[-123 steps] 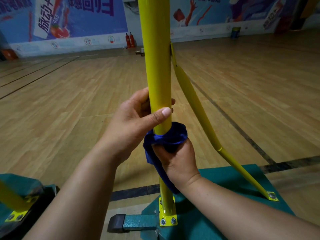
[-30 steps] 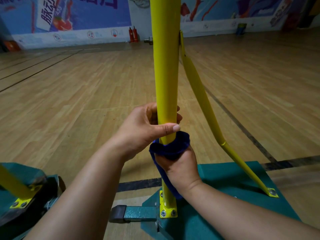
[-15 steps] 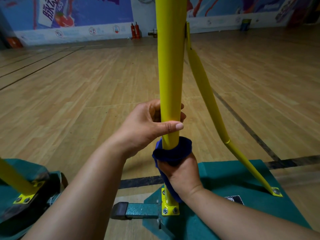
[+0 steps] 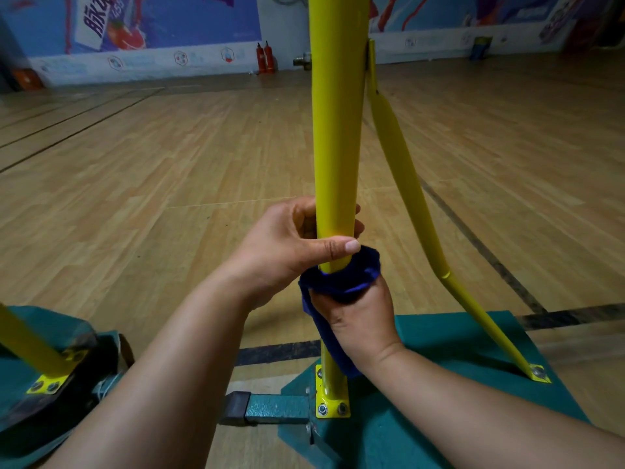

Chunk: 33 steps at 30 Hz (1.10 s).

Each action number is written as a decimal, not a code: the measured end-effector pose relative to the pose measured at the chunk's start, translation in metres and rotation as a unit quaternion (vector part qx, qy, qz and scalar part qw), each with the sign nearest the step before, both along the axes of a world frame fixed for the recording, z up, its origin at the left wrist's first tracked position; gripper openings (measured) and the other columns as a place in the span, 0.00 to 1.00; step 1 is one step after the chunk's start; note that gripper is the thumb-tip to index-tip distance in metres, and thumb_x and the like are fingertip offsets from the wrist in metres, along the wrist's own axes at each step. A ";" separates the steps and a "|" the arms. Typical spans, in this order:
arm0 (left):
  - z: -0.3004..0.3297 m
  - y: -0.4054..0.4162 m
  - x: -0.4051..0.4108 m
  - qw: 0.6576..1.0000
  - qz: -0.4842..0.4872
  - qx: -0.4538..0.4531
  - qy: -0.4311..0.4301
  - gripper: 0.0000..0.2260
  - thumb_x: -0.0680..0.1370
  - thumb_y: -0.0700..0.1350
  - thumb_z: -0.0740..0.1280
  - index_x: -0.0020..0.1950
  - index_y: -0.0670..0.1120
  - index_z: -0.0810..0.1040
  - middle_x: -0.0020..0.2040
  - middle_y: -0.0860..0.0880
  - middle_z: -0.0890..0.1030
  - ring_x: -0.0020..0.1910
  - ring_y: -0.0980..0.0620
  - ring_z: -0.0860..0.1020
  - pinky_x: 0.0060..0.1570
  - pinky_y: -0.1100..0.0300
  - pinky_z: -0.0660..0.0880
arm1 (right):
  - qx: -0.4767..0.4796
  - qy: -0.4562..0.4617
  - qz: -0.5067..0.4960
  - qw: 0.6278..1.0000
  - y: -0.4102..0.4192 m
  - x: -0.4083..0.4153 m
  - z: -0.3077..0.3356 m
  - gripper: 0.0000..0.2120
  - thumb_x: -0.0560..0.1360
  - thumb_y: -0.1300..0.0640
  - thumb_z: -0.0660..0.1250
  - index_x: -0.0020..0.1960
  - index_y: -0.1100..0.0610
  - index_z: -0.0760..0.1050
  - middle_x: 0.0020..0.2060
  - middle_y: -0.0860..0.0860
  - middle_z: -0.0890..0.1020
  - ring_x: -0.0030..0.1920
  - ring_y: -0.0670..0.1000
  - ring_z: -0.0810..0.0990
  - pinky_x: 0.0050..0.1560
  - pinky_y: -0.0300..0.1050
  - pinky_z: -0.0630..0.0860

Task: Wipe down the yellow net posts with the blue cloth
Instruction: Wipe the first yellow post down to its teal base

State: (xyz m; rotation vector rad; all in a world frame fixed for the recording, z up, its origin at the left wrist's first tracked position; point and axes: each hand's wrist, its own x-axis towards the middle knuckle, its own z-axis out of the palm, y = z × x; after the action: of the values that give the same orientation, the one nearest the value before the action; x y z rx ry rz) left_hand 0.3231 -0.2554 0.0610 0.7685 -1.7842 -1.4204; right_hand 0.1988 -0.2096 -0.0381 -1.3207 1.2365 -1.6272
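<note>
Gripping low on the upright yellow metal net post (image 4: 336, 130), the right hand (image 4: 358, 319) clenches the dark blue cloth (image 4: 341, 282) around it; the left hand (image 4: 287, 245) grasps just above. Bottom section and near-left post (image 4: 27, 346) seemingly remain.

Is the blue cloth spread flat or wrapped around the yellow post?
Wrapped: the blue cloth rings the upright yellow metal post, gripped by the right hand.
</note>
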 end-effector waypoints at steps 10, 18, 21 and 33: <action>0.000 -0.001 -0.001 1.000 -0.002 0.007 -0.002 0.21 0.67 0.46 0.77 0.59 0.47 0.81 0.55 0.48 0.86 0.57 0.52 0.84 0.52 0.63 0.80 | -0.001 0.012 -0.020 1.000 0.001 0.002 -0.013 0.22 0.63 0.46 0.79 0.54 0.38 0.75 0.48 0.42 0.84 0.53 0.44 0.83 0.57 0.41 0.80; -0.006 0.000 -0.001 1.000 -0.001 0.013 -0.027 0.22 0.66 0.48 0.77 0.59 0.48 0.80 0.54 0.49 0.86 0.56 0.52 0.84 0.52 0.63 0.80 | 0.093 0.071 0.004 0.993 0.000 -0.004 -0.046 0.26 0.66 0.76 0.76 0.53 0.51 0.75 0.40 0.45 0.83 0.39 0.37 0.82 0.38 0.30 0.78; -0.012 0.001 -0.002 0.998 -0.001 0.025 -0.055 0.22 0.65 0.49 0.77 0.59 0.49 0.80 0.54 0.50 0.86 0.56 0.54 0.84 0.54 0.63 0.80 | 0.103 0.041 0.008 0.994 0.001 -0.003 -0.048 0.27 0.64 0.67 0.81 0.53 0.46 0.74 0.46 0.46 0.83 0.46 0.38 0.81 0.46 0.31 0.77; -0.011 0.001 -0.001 0.997 0.037 -0.004 -0.062 0.25 0.61 0.51 0.79 0.57 0.48 0.82 0.53 0.50 0.87 0.55 0.54 0.84 0.53 0.60 0.81 | 0.070 -0.023 0.015 0.997 -0.006 0.001 -0.026 0.29 0.56 0.43 0.78 0.55 0.46 0.75 0.48 0.49 0.84 0.54 0.52 0.83 0.61 0.58 0.80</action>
State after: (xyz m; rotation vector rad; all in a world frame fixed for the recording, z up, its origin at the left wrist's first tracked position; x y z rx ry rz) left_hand 0.3219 -0.2542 0.0503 0.9274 -1.8335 -1.3427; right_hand 0.1996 -0.2153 -0.0637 -1.2040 1.2726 -1.5139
